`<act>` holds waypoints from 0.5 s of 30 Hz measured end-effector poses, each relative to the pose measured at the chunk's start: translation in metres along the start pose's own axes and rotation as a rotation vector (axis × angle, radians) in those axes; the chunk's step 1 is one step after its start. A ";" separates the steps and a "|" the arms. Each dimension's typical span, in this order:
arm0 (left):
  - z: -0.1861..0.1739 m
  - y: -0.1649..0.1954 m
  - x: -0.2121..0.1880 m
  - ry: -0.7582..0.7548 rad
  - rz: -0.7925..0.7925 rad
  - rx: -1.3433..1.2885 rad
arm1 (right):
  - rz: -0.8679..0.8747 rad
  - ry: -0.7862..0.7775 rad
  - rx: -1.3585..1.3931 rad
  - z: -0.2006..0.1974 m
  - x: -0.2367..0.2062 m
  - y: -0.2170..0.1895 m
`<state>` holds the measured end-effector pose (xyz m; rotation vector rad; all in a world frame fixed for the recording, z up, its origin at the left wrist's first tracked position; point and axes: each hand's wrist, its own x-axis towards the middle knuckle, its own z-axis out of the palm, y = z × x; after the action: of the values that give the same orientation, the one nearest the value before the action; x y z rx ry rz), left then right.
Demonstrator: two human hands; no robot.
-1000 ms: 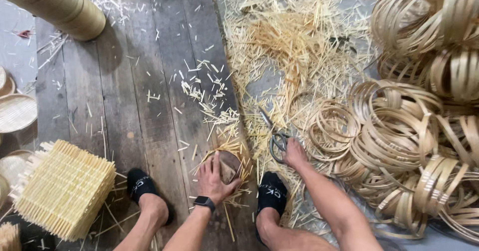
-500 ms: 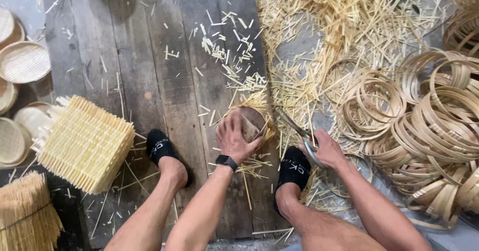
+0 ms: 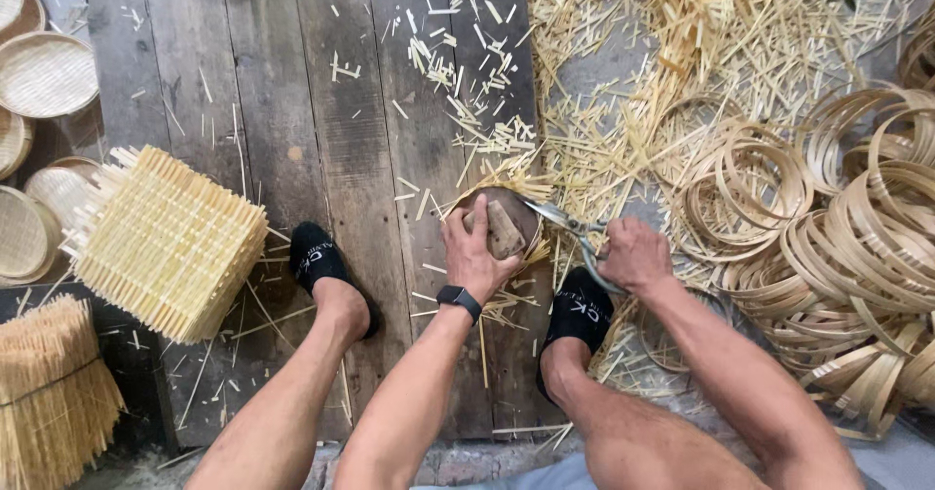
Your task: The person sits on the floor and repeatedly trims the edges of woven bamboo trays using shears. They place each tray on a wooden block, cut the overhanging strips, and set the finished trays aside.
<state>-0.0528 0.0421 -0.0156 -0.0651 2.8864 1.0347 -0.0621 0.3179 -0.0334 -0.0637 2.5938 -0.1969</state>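
The left hand (image 3: 474,254) presses down on a wooden block (image 3: 504,229) atop a small round woven piece (image 3: 506,209) on the plank floor (image 3: 292,110). Just beside it, the right hand (image 3: 633,253) grips scissors (image 3: 581,232), blades meeting the piece's right edge. Bamboo hoops (image 3: 828,227) lie further right.

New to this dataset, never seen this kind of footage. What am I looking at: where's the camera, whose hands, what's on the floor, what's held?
There is no machine here. One camera sits on a person's head and looks down at their own arms, legs and feet.

The left hand, with a black wrist band, presses a wooden block onto a round woven mat on the plank floor. The right hand holds scissors at the mat's edge.

Around them lie pale bamboo offcuts, a pile of bent bamboo hoops on the right, and on the left a stack of square woven mats, round shallow baskets and a bundle of splints.
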 end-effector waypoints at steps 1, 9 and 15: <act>-0.001 0.001 0.000 -0.006 -0.004 0.002 | -0.005 0.007 0.000 0.000 0.002 0.000; -0.003 0.007 -0.002 0.044 0.017 -0.012 | 0.046 -0.189 0.015 0.003 0.009 -0.004; 0.005 0.026 -0.008 0.128 -0.244 -0.167 | -0.149 0.178 -0.103 0.012 0.026 0.000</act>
<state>-0.0461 0.0649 -0.0024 -0.4964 2.7996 1.2596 -0.0781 0.3146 -0.0563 -0.2902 2.7769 -0.1269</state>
